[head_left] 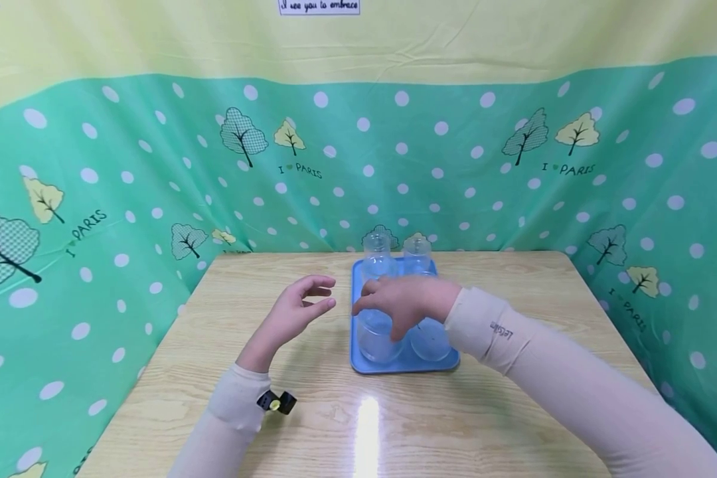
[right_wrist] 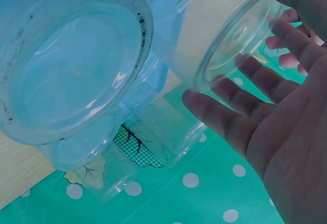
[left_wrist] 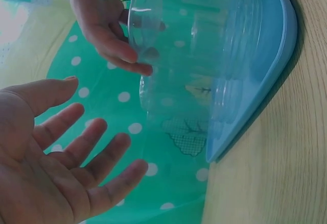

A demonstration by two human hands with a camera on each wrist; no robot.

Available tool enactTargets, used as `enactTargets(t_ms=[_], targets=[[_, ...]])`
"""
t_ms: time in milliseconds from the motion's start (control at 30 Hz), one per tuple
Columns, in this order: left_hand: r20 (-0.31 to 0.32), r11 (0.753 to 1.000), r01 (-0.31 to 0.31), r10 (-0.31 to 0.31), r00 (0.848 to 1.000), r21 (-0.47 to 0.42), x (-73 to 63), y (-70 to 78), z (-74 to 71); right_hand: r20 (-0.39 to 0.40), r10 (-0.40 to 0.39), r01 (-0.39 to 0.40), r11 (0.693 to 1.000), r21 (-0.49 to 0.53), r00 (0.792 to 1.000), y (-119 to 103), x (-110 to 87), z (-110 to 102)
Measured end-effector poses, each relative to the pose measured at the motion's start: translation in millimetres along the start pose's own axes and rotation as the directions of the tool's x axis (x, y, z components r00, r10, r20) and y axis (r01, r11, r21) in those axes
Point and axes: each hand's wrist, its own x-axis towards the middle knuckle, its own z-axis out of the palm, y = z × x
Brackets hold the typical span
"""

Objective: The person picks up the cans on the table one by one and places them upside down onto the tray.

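Note:
A blue tray [head_left: 403, 366] stands on the table, with several clear plastic jars on it. My right hand [head_left: 403, 299] is above the front left jar [head_left: 378, 346], fingers spread and slightly bent over its upper end. In the right wrist view, the fingertips lie along the rim of this jar [right_wrist: 225, 43]; whether they press on it I cannot tell. Beside it stands the front right jar [head_left: 431, 346], whose round upper end has dark specks. Left of the tray, my left hand [head_left: 295, 312] hovers with relaxed, parted fingers and nothing in it.
Behind the front pair, more clear containers [head_left: 417, 255] stand toward the tray's far edge. The wooden table [head_left: 263, 438] reaches back to a green dotted curtain [head_left: 311, 199]. A small black device [head_left: 277, 401] is strapped to the left wrist.

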Motion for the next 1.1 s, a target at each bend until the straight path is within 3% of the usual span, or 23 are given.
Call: enactTargets(t_ms=[1100], targets=[[0.007,1.0,-0.009,0.009,1.0,-0.005,-2.1,2.5,-12.8,0.015,-0.004,0.004,1.0,-0.014,1.0,-5.6,11.7,7.7]])
